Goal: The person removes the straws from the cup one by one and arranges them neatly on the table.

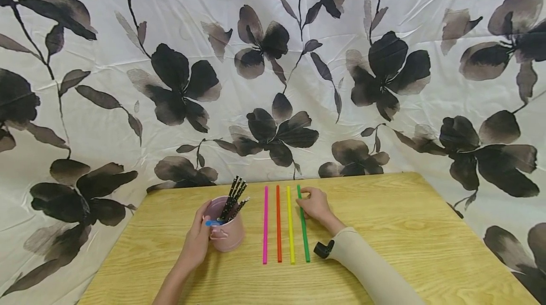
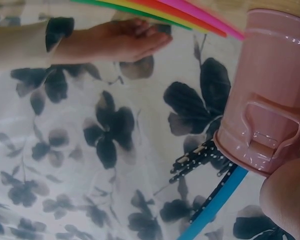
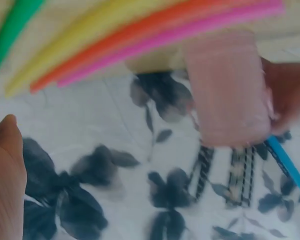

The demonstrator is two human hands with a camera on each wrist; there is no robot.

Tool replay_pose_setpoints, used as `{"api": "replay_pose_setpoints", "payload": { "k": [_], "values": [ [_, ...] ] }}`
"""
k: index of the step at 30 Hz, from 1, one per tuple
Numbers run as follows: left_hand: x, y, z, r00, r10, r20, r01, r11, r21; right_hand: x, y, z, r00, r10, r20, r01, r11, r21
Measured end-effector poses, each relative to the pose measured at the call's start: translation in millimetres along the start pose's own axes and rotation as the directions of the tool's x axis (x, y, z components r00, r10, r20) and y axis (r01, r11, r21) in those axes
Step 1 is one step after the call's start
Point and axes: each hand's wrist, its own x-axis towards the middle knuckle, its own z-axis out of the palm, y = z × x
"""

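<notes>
My left hand (image 1: 197, 238) grips a small pink metal pail (image 1: 230, 236) around its left side, thumb near the rim. Several black straws with white dots (image 1: 232, 200) and one blue straw (image 2: 215, 205) stick out of the pail. A pink straw (image 1: 265, 224), an orange-red straw (image 1: 279, 224), a yellow straw (image 1: 290, 224) and a green straw (image 1: 304, 231) lie side by side on the table. Over the far half of the green straw is my right hand (image 1: 316, 204), thumb and fingertips beside it. A gap shows between thumb and fingers in the right wrist view.
The wood-grain table (image 1: 384, 229) reaches back to a white cloth (image 1: 324, 120) printed with dark flowers, which hangs behind and along both sides. A black wrist camera (image 1: 324, 249) sits at my right sleeve, close to the green straw's near end.
</notes>
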Motion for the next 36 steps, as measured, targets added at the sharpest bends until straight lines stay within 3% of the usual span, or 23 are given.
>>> {"api": "replay_pose_setpoints", "payload": {
  "k": [4, 9, 12, 17, 24, 27, 30, 36],
  "values": [
    [2.1, -14.6, 1.3, 1.000, -0.014, -0.002, 0.014, 1.000, 0.021, -6.9, -24, 1, 0.995, -0.098, 0.000, 0.098, 0.994, 0.054],
    [2.2, -19.7, 2.4, 1.000, -0.003, -0.021, 0.004, 0.999, 0.033, -28.8, -75, 6, 0.976, -0.216, -0.016, 0.217, 0.971, 0.105],
    [1.9, -19.4, 2.8, 0.999, -0.010, -0.032, 0.011, 1.000, 0.027, -50.7, -112, 4, 0.949, -0.316, 0.010, 0.310, 0.938, 0.154],
    [2.2, -19.6, 3.0, 0.999, -0.018, -0.031, 0.018, 1.000, 0.003, -85.4, -158, 9, 0.878, -0.469, 0.092, 0.442, 0.871, 0.216],
    [3.7, -18.2, 2.6, 1.000, -0.011, -0.011, 0.011, 1.000, -0.013, -97.1, -167, 46, 0.769, -0.608, 0.199, 0.585, 0.794, 0.167],
    [4.0, -17.0, 2.4, 1.000, -0.018, 0.014, 0.018, 1.000, -0.023, -98.9, -170, 59, 0.735, -0.641, 0.224, 0.626, 0.767, 0.140],
    [4.0, -15.9, 2.2, 0.999, -0.025, 0.039, 0.026, 0.999, -0.032, -100.1, -172, 69, 0.720, -0.650, 0.241, 0.638, 0.758, 0.136],
    [4.5, -14.2, 3.4, 0.996, -0.083, 0.043, 0.084, 0.996, -0.034, -99.6, -174, 79, 0.716, -0.652, 0.249, 0.640, 0.756, 0.139]
  ]
}}
